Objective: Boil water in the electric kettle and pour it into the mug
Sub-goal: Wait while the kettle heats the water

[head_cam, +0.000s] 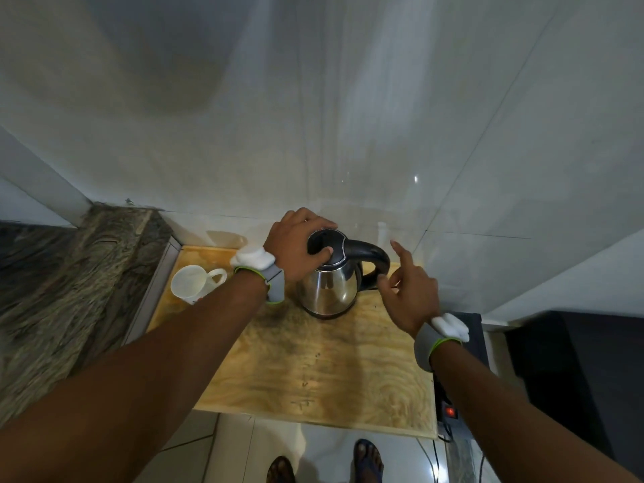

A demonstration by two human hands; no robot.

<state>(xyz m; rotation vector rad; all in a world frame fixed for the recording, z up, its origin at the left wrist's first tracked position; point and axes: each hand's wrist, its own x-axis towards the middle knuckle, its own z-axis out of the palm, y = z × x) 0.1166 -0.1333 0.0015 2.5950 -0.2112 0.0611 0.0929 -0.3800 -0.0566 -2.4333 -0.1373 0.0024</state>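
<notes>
A steel electric kettle (pixel 329 291) with a black lid and black handle stands at the back of a small wooden table (pixel 313 371). My left hand (pixel 296 249) lies over the lid, fingers curled round its far rim and thumb pressing its near edge. My right hand (pixel 409 291) is at the lower part of the handle, thumb touching it and index finger pointing up. A white mug (pixel 193 284) stands to the kettle's left, tilted toward me, handle to the right; its inside looks empty.
A tiled wall rises right behind the table. A dark stone counter (pixel 69 291) adjoins it on the left. A power strip with a lit red switch (pixel 450 411) and cables sits at the table's right edge. My feet in sandals show below.
</notes>
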